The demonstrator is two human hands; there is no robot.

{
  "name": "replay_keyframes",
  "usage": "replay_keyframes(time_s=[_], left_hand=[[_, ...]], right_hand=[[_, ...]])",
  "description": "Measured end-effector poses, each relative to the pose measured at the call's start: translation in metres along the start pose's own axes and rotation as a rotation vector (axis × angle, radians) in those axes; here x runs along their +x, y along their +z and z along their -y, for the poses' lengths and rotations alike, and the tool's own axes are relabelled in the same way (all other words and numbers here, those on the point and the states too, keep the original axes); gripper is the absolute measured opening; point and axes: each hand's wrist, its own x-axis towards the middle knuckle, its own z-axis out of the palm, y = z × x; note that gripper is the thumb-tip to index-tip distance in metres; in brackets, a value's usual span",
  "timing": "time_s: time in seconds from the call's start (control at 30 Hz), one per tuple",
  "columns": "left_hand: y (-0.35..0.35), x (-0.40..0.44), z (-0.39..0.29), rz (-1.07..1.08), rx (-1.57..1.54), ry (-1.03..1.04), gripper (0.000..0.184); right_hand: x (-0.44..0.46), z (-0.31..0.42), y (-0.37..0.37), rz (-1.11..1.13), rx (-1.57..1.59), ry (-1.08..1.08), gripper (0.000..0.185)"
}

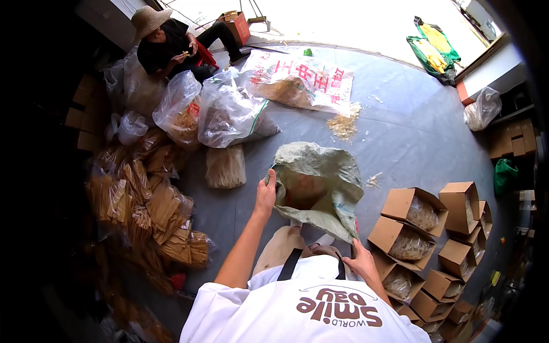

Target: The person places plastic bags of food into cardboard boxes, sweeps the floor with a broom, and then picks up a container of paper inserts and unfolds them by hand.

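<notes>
A pale green woven sack [347, 208] hangs before me with its mouth wide open toward my face. My left hand [265, 193] is closed on the left side of its rim. At the lower right corner of the sack, my right hand [361, 260] grips the edge, fingers partly hidden. The inside of the sack looks dark, with a reddish patch on its inner wall. Beyond the left hand, a clear bag of pale strips [225, 167] stands on the floor.
Open cardboard boxes [409, 243] with plastic-wrapped contents stand at right. Bundles of brown strips [163, 211] are heaped at left. Behind lie full plastic bags [229, 111], a printed white sack [303, 80] and loose scraps [343, 123]. A person in a straw hat [150, 22] sits upper left.
</notes>
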Motion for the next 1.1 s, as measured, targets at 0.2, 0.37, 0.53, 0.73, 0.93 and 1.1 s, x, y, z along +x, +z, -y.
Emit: replay_keyframes(time_s=[0.2,0.37,0.53,0.73,0.93,1.1], left_hand=[[-0.001,0.012,-0.01,0.007,-0.087,-0.125,0.05],[-0.016,0.032,-0.001,0.099,-0.381,-0.225,0.054],[-0.032,0.041,0.02,0.07,-0.557,-0.32,0.042],[-0.08,0.024,0.055,0.13,-0.854,-0.625,0.039],[-0.106,0.008,0.019,0.03,-1.086,-0.584,0.043],[-0.137,-0.008,-0.033,0.057,-1.213,-0.469,0.041]], right_hand=[[0.004,0.007,-0.005,-0.048,0.071,0.028,0.072],[0.007,0.009,0.0,-0.099,0.095,0.007,0.071],[0.01,0.04,-0.02,0.096,0.167,0.266,0.081],[0.019,-0.004,-0.003,-0.018,0.076,0.106,0.082],[0.027,-0.016,-0.036,0.02,0.351,0.123,0.072],[0.036,-0.004,-0.055,0.11,0.381,0.197,0.072]])
